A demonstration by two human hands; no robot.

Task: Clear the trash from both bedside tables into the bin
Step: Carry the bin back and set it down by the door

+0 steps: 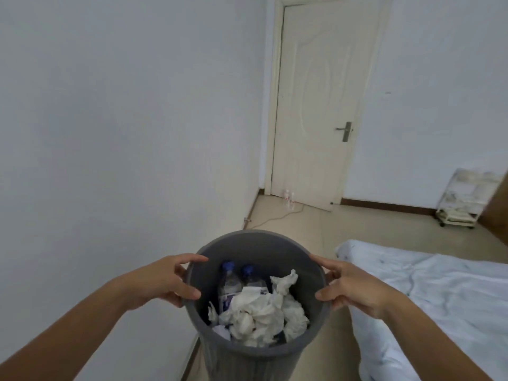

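One bin (257, 350), grey and round, is held between two hands above the floor (316, 224), close to the wall (123, 133) on the left and beside the bed (439, 298) on the right.

Contents of the bin:
- Two bottles (229, 281), clear plastic with blue caps, stand side by side against the bin's left inner wall. Each carries a blue-and-white label; the writing is too blurred to read.
- Crumpled tissues (261, 312), white, fill the near and right part of the bin. The wads overlap and cannot be counted exactly. They lie against the lower parts of the bottles.

Hands:
- Left hand (171, 279): grips the left rim. The thumb hooks over the rim to the inside; the fingers curl along the outside, with the index finger lying along the top of the rim.
- Right hand (347, 287): grips the right rim. The thumb lies over the rim edge and the fingers curl around the outside wall.
- Both forearms are bare and extend forward from the lower corners of the view.

Surroundings:
- One door (316, 105), cream, closed, with one metal handle (345, 130).
- One cable (277, 217) on the floor near the door.
- One white cart (464, 199) against the far wall.
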